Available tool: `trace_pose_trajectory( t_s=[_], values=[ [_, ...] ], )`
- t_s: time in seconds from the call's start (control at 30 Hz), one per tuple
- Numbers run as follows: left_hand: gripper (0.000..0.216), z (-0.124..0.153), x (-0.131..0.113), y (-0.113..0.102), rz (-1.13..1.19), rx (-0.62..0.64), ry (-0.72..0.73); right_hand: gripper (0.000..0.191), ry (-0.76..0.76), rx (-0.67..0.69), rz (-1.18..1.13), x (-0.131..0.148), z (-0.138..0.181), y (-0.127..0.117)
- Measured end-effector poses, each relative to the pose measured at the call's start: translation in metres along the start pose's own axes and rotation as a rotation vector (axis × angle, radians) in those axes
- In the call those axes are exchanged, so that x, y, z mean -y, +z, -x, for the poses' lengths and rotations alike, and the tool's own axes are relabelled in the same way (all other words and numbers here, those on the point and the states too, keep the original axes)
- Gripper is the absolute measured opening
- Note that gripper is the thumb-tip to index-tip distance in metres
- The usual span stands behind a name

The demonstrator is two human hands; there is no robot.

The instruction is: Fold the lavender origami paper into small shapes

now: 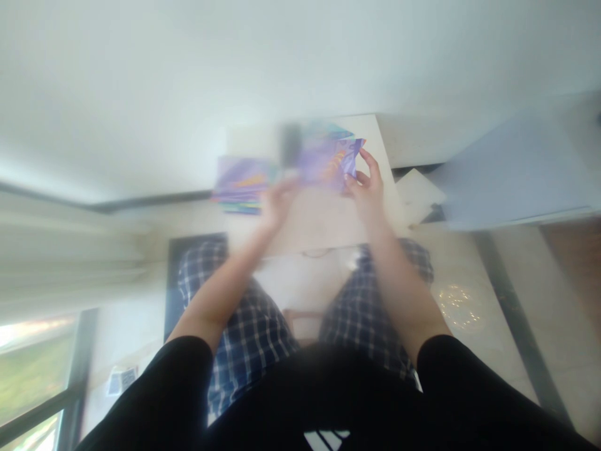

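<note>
Toward the back of a small pale table (323, 225), a shiny purple packet (328, 164) with an orange picture on it is held up. My right hand (366, 183) pinches its right edge between thumb and fingers. My left hand (279, 199) is near the packet's lower left edge, its fingers smeared, so whether they touch it cannot be told. A stack of similar purple packets (239, 185) lies at the table's left side, just beyond my left hand. Behind the held packet, more colourful packets (340, 131) show in part. A dark blurred shape (290, 145) stands between the two groups.
A white wall (300, 56) rises close behind the table. To the right is a large pale grey panel (516, 175). My knees in checked trousers (253, 313) are on both sides of the table's front. A window (37, 369) is at the lower left.
</note>
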State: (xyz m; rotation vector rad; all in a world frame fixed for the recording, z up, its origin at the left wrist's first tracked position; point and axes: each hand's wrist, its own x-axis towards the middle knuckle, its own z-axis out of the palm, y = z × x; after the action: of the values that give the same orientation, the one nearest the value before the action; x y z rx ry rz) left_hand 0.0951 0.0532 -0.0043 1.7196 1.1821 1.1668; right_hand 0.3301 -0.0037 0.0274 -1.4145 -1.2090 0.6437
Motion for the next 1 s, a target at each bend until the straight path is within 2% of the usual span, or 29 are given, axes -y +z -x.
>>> trace_pose_trajectory(
  t_s=[0.17,0.47,0.6,0.77,0.83,1.0],
  values=[
    [0.018,0.005,0.0,-0.001,-0.013,-0.02,-0.003,0.079,-0.002,0.026,-0.019,-0.002,0.001,0.0],
    [0.017,0.004,-0.022,0.0,0.059,-0.092,-0.174,0.087,0.041,0.056,-0.077,-0.008,0.002,0.005],
    [0.022,0.003,-0.024,0.0,0.093,-0.068,-0.177,0.088,0.094,0.062,-0.138,-0.009,0.002,0.004],
    [0.03,0.003,-0.016,0.002,0.118,0.034,-0.182,0.089,0.123,0.075,-0.182,-0.007,0.003,0.005],
    [0.027,0.003,-0.015,0.002,0.105,0.05,-0.169,0.088,0.135,0.062,-0.177,-0.004,0.005,0.006],
    [0.021,0.004,-0.02,0.0,0.066,-0.024,-0.196,0.085,0.166,0.07,-0.147,0.008,0.007,0.008]
  ],
)
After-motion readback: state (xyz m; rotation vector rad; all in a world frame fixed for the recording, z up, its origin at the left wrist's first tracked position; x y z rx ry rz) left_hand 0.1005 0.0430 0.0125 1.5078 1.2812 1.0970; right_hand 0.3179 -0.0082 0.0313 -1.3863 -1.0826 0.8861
